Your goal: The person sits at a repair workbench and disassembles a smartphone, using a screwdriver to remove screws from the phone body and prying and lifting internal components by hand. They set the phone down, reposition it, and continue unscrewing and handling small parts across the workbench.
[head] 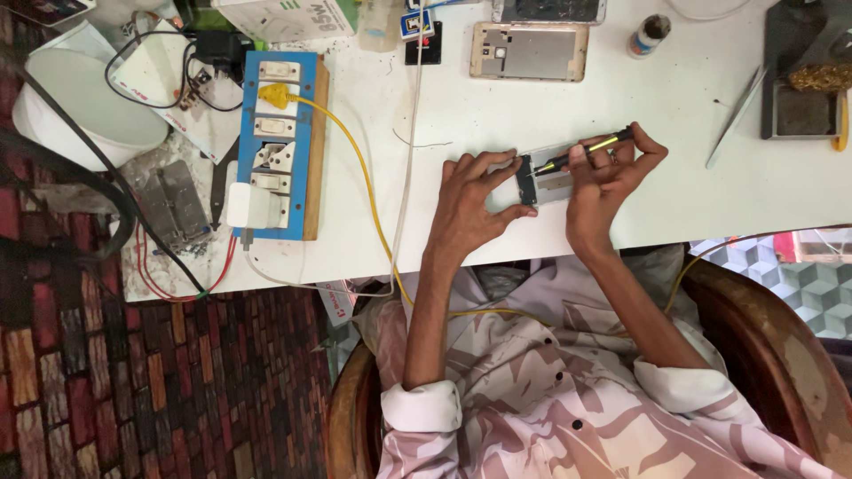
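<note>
My left hand point(475, 197) grips the left end of an opened phone body point(543, 180) lying on the white table point(461, 115), fingers curled over its edge. My right hand point(612, 168) holds a thin black and yellow screwdriver point(590, 149), its tip pointing left and down onto the phone's dark inner frame. Most of the phone is hidden beneath both hands.
A blue switch board point(277, 146) with a yellow plug and cable point(368, 186) lies at left. Another phone back shell point(530, 51), a small bottle point(649, 35), tweezers point(735, 120) and a soldering stand point(803, 80) sit farther back. A white bowl point(80, 106) is far left.
</note>
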Demonstrator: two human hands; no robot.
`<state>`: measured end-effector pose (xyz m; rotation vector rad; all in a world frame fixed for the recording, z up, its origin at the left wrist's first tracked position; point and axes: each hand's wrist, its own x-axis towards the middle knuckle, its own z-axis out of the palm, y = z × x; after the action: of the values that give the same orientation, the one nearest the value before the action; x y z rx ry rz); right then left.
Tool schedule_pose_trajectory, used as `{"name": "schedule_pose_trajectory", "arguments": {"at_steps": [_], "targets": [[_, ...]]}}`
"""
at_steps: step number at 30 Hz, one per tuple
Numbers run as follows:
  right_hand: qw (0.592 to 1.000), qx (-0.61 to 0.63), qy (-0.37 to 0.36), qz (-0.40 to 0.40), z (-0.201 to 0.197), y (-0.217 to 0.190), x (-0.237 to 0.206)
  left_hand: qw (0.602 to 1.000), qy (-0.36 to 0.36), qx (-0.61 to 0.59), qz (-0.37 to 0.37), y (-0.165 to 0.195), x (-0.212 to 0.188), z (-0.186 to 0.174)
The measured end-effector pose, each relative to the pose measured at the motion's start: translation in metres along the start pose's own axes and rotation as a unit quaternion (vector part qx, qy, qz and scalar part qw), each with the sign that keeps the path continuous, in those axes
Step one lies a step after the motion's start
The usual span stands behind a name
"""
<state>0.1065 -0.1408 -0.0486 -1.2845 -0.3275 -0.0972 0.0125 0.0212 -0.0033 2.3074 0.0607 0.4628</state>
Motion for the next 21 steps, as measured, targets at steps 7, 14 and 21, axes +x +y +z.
{"name": "schedule_pose_trajectory", "arguments": {"at_steps": [7, 14, 21], "targets": [[0.999, -0.053, -0.004, -0.008, 0.001, -0.003, 0.0, 1.0, 0.002, -0.002, 0.002, 0.0, 0.0, 0.001], [1.0, -0.028, 0.012, 0.006, 0.006, -0.011, 0.003, 1.0, -0.003, 0.003, -0.001, 0.001, 0.001, 0.0], [0.999, -0.04, 0.005, 0.0, 0.009, -0.017, 0.003, 1.0, -0.001, 0.0, -0.004, 0.003, 0.001, 0.0]]}}
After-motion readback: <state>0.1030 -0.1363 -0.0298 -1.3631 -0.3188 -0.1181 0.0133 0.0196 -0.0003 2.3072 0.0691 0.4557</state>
